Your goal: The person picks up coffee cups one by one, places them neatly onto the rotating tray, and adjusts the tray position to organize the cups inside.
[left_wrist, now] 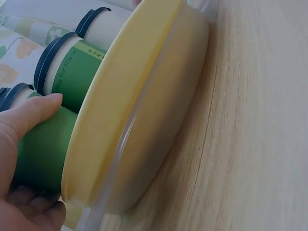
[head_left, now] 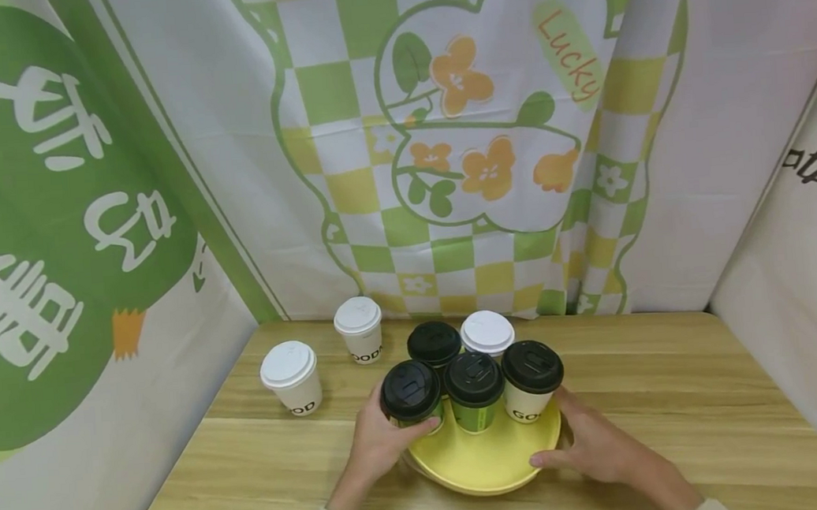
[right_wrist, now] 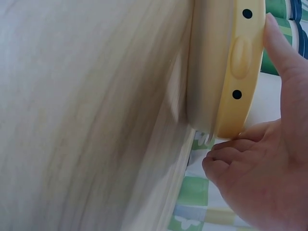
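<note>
My left hand [head_left: 382, 442] grips a green paper cup with a black lid [head_left: 410, 389], the thumb across its front. That cup stands at the left of a round yellow tray [head_left: 487, 463]. Beside it on the tray are another green cup [head_left: 473, 389] and a cream cup [head_left: 525, 401], both black-lidded. Behind them show a black-lidded cup [head_left: 434, 342] and a white-lidded cup [head_left: 487, 333], their lower parts mostly hidden. With the thumb over the rim and fingers along the side, my right hand [head_left: 600, 445] holds the tray's right edge. Black dots and an oval bump mark its yellow side [right_wrist: 240, 57].
Two white-lidded paper cups, one nearer [head_left: 292, 378] and one farther back [head_left: 360, 331], stand on the wooden table [head_left: 673, 379] to the left. Printed cloth [head_left: 343, 133] hangs behind the table, with more cloth at both sides.
</note>
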Tool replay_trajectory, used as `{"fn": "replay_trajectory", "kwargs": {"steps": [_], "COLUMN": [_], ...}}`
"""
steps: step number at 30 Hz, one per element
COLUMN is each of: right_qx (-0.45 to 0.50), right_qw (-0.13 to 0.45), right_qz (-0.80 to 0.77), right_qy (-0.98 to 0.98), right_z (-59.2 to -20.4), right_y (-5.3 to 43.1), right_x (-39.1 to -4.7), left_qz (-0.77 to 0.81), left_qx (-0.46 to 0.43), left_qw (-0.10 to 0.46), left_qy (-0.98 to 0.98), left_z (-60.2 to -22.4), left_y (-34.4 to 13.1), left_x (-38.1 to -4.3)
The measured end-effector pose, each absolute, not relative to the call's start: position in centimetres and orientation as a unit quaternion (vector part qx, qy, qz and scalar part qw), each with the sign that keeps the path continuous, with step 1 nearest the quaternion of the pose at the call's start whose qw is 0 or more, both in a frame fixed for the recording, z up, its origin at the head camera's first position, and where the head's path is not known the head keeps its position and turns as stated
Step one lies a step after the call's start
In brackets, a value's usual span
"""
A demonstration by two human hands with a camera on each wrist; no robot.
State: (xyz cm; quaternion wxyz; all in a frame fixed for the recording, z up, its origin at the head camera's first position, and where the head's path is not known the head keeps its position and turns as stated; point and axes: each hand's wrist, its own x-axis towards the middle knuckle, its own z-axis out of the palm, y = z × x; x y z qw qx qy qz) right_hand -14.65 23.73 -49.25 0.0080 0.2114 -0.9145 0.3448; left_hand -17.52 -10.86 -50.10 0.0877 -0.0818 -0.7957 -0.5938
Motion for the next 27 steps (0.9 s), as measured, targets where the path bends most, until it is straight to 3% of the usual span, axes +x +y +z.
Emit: {"fn": "replay_trajectory", "kwargs": {"steps": [12,27], "right_qx": [0.202,0.166], "right_qw": [0.006,-0.005], "right_qz": [0.373,0.361], "right_qy": [-0.906,-0.918], "right_z": [-49.0,-48.6], "right_y": [22.6,22.0], "right_x": [-13.4,-11.8], "left_qz": [-0.575,-0.588], "left_qx": [-0.058,-0.066], "left_qw": [0.095,0.035], "left_qy": [-0.81,-0.805], "left_z": [-49.9,-49.4], "left_y": [-10.2,-14.4], "left_x": [-17.6,-15.9]}}
